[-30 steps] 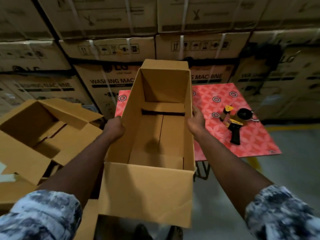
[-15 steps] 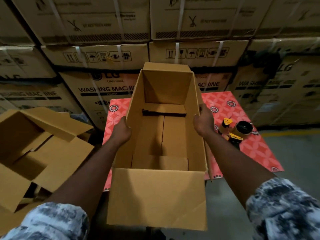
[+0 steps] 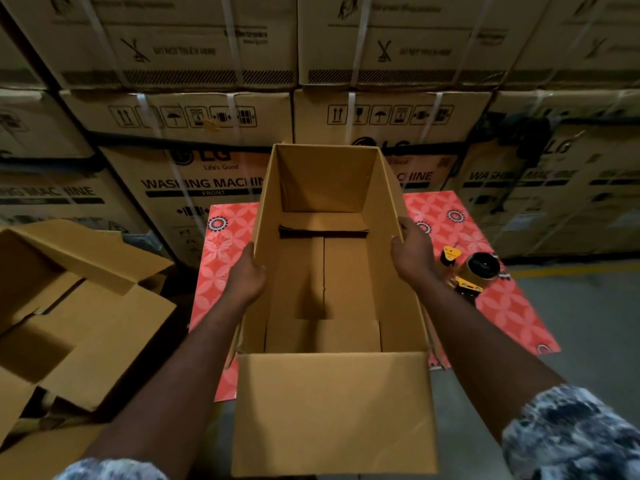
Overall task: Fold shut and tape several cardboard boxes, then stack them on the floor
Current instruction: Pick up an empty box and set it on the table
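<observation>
An open cardboard box [image 3: 332,410] fills the middle of the view, over the red patterned table [image 3: 221,268]. Its top flaps stand up and its inside is bare. My left hand [image 3: 246,277] grips the box's left wall, with the thumb at the edge. My right hand [image 3: 412,252] grips the right wall, fingers curled over its top edge. A yellow and black tape dispenser [image 3: 472,273] lies on the table just right of my right hand.
More open cardboard boxes [image 3: 69,306] lie in a heap at the left. Large strapped washing-machine cartons [image 3: 207,112] form a wall behind the table. Grey floor [image 3: 588,323] with a yellow line shows at the right.
I have carried the box to the right and forward, over the middle of the table. Both hands kept their hold on its side walls.
</observation>
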The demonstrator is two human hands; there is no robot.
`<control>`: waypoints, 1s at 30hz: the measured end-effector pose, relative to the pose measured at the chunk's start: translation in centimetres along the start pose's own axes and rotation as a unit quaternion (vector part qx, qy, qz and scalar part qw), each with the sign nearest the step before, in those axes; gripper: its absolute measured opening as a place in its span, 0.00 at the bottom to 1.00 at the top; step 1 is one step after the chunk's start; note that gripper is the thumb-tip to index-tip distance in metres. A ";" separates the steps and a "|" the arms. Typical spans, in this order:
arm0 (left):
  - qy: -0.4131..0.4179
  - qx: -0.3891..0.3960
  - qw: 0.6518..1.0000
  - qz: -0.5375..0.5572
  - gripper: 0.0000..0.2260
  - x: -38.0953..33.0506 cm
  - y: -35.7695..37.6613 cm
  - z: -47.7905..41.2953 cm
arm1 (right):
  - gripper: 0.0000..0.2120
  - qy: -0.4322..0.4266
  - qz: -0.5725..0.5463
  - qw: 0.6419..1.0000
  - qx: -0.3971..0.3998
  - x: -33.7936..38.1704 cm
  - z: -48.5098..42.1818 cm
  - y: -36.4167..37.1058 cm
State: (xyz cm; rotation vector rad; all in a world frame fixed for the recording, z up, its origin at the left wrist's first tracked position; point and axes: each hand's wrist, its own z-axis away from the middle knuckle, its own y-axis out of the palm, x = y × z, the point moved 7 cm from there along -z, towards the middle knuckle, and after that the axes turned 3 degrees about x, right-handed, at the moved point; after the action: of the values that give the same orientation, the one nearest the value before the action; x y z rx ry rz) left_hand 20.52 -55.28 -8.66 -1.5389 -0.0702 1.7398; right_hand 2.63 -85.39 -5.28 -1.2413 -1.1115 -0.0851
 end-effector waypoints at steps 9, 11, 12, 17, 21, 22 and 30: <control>0.150 -0.106 0.972 -0.144 0.22 -4.2 -1.9 6.2 | 0.17 -0.139 -0.088 0.976 0.146 0.2 7.1 -1.1; 0.192 -0.029 0.972 -0.134 0.21 -5.7 0.5 10.2 | 0.14 -0.179 -0.064 0.967 0.171 -0.5 9.3 -1.5; 0.200 0.038 0.971 -0.124 0.19 -6.3 2.4 12.5 | 0.13 -0.188 -0.062 0.965 0.174 -1.0 10.1 -1.6; 0.248 0.152 0.915 -0.281 0.21 -5.6 9.9 20.7 | 0.13 -0.172 -0.109 0.971 0.127 -0.9 11.9 -2.1; 0.262 0.062 0.927 -0.262 0.21 -3.7 8.0 20.3 | 0.17 -0.153 -0.105 0.979 0.079 0.0 13.8 -0.9; 0.266 0.040 0.928 -0.257 0.21 -3.1 7.2 20.3 | 0.18 -0.147 -0.102 0.982 0.067 0.2 14.7 -0.5; 0.256 -0.070 0.933 -0.241 0.26 0.9 0.1 20.0 | 0.16 -0.280 0.015 0.953 0.118 3.1 21.1 2.0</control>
State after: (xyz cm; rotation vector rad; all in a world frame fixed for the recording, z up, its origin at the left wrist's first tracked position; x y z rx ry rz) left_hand 3.41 -45.92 -4.20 -1.8483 -0.2867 0.9369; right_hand -7.74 -66.70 -6.48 -1.0883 -1.5383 0.4384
